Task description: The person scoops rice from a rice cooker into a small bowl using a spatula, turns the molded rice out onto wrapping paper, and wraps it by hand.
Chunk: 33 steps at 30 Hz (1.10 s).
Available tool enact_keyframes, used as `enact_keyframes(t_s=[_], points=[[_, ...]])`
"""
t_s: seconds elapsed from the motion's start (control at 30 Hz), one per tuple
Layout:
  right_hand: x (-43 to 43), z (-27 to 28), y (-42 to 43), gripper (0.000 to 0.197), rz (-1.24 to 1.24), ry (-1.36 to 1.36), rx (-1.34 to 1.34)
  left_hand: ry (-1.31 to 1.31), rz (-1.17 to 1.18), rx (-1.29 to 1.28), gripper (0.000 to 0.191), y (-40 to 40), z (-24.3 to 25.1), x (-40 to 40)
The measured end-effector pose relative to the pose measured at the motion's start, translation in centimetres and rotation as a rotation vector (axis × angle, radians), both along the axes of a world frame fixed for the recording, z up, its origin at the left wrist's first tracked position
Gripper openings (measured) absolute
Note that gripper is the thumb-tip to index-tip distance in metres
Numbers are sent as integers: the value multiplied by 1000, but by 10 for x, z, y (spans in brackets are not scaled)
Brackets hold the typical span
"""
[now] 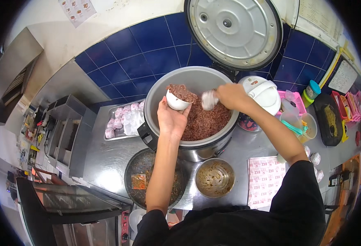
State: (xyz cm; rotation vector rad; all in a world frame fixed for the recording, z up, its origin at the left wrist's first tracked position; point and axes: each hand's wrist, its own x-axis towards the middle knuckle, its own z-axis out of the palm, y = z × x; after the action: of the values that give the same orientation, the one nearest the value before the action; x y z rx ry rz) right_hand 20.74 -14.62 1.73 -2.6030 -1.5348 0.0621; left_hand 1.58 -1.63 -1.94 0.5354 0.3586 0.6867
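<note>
Reddish-brown cooked rice (211, 123) lies in a large round rice cooker (155, 92) with its lid (239, 33) raised. Over the left side of the pot, my left hand (174, 118) holds a small white bowl (177, 103) from below, heaped with the same rice. My right hand (232, 96) grips a blurred rice paddle or scoop (209, 100) above the rice, just right of the bowl. The paddle's handle is mostly hidden in my fist.
In front of the cooker stand a dark pan (137, 160) with food bits and a steel bowl (215, 178). A tray (122, 137) of wrapped portions is at left; a white-lidded container (260, 92), plastic tubs and printed wrapping paper (265, 181) are at right.
</note>
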Motion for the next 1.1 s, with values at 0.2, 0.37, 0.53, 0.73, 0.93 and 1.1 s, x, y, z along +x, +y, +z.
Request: enact_keyframes(t_s=[0.2,0.37,0.53,0.73,0.93,1.1], points=[[-3,-9,10,64,156,48,-151,-83,36,-15,52,-12,8,3],[-25,-19,25,135,618,997,661,-193,-59,84,52,-24,19,2],[-36,-12,26,134,492,1066,851,-12,3,70,45,-23,23,2],[-15,1,15,134,441,876,875,743,902,1388,22,5,22,-20],[-11,10,7,134,422,747,807,1377,601,1537,20,-1,55,-20],[-10,8,5,135,427,778,839,1062,296,1278,36,4,59,-22]])
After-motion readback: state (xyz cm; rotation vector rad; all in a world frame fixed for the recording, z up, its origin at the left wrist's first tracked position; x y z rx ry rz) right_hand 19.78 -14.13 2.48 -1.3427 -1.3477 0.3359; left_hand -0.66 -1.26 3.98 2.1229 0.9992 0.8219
